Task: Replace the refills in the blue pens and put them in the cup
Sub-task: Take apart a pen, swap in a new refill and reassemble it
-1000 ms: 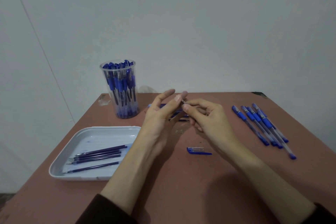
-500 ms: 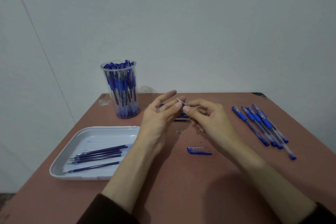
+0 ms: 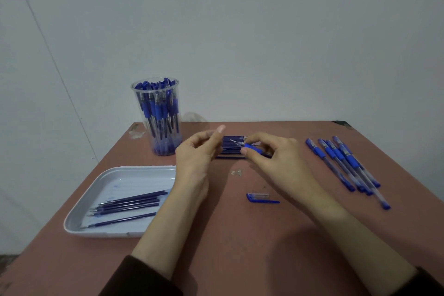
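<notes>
Centrally, right hand (image 3: 276,158) fingers (image 3: 255,138) pinch blue pen (image 3: 252,148), tip near left hand (image 3: 197,158), grip there unclear.

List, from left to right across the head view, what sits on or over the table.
White tray → left hand → right hand gripping a pen → row of loose blue pens. The cup and the loose cap overlap others, so both are left out.

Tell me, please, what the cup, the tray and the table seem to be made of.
The cup looks like clear glossy plastic: the pens inside show through its wall. The tray seems smooth white plastic, with a rounded rim and soft sheen. The table is matte reddish-brown, perhaps laminate or painted board; unclear.
</notes>
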`<state>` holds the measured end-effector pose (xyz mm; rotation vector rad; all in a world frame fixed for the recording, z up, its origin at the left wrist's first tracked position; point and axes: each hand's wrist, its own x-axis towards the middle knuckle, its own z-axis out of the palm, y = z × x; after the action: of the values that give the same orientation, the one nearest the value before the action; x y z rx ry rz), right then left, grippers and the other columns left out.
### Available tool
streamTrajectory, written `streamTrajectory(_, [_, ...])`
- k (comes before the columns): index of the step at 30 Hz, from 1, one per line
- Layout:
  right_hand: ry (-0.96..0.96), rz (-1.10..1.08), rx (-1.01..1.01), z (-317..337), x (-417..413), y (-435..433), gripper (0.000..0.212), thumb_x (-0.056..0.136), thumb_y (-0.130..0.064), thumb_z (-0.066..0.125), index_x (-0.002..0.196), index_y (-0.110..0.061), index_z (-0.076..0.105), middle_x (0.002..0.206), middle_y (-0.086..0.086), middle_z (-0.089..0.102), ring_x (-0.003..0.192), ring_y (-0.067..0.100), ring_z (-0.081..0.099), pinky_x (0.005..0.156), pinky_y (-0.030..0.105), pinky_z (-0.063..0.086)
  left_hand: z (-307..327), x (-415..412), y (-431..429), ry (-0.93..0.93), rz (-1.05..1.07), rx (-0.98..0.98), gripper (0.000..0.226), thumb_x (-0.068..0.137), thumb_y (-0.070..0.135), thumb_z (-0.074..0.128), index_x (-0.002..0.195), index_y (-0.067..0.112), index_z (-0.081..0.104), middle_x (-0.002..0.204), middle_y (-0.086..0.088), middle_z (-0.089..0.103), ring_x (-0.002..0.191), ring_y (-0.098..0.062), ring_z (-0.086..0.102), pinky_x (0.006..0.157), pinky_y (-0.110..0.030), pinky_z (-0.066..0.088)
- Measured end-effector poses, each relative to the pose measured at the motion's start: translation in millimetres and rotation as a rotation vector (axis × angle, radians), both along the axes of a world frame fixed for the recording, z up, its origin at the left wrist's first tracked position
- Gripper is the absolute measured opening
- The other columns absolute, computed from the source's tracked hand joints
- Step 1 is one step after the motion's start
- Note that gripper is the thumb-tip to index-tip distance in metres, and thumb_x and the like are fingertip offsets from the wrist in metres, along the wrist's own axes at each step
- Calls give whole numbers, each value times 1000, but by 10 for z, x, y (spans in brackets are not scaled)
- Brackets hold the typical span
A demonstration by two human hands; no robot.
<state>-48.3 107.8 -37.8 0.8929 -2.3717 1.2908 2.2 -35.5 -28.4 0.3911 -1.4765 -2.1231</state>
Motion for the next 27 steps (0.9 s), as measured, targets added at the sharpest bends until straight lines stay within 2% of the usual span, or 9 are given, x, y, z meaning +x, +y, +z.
streamTrajectory(2, [-8,-82,-5,-1,-40,23,5,85,-37,68,82,-33,67,57,-4,57,56,12,52,56,35,47,-6,11,-11,-17,35,-112,8,79,14,72,80,10,65,61,7,61,57,2,58,64,-14,50])
streamTrajectory(5, [-42,-190,-47,9,-105,51,7,86,-35,67,82,-29,67,53,-7,49,52,10,46,55,38,46,-38,9,-6,-64,22,-440,11,77,6,74,82,14,69,68,4,65,61,2,58,62,-12,47])
streamTrajectory(9, [-46,-243,-58,33,-134,73,9,87,-34,66,86,-26,69,55,-4,49,52,14,44,52,37,44,-110,19,80,-208,-177,-863,20,74,0,73,84,16,71,70,7,67,65,-4,61,67,-12,48])
streamTrajectory(12, [-39,-238,-46,29,-120,65,8,87,-33,66,85,-26,68,54,-4,49,51,12,43,51,35,43,-150,38,122,-216,-278,-1099,24,75,0,70,93,16,72,83,3,71,75,-7,63,70,-9,46])
streamTrajectory(16, [-46,-232,-24,31,-101,57,7,87,-34,67,82,-29,66,50,-7,43,48,8,40,50,29,37,-136,39,105,-209,-311,-1188,30,77,0,67,101,18,71,88,1,71,80,-8,62,75,-13,47])
streamTrajectory(20, [-54,-234,-10,29,-103,65,9,87,-35,66,82,-27,66,50,-7,44,49,8,41,51,30,39,-120,51,104,-204,-325,-1209,27,79,1,66,100,17,72,89,3,71,71,0,58,69,-3,41])
streamTrajectory(23, [-61,-229,3,32,-103,56,10,87,-36,65,85,-26,68,51,-7,45,50,8,42,52,31,42,-139,41,87,-211,-327,-1201,27,78,6,69,101,20,72,87,6,70,69,3,56,68,-3,40])
streamTrajectory(25, [-85,-217,-13,19,-119,46,10,86,-38,66,83,-28,67,54,-5,50,53,11,49,57,38,49,-147,23,88,-212,-261,-1136,25,78,12,71,100,22,71,85,8,70,71,3,58,69,-6,42])
streamTrajectory(27, [-147,-151,-72,10,-126,41,10,84,-41,67,83,-31,67,61,0,60,61,18,59,64,44,53,-106,18,90,-164,-179,-933,20,82,16,69,101,20,71,85,8,70,75,2,62,70,-8,45])
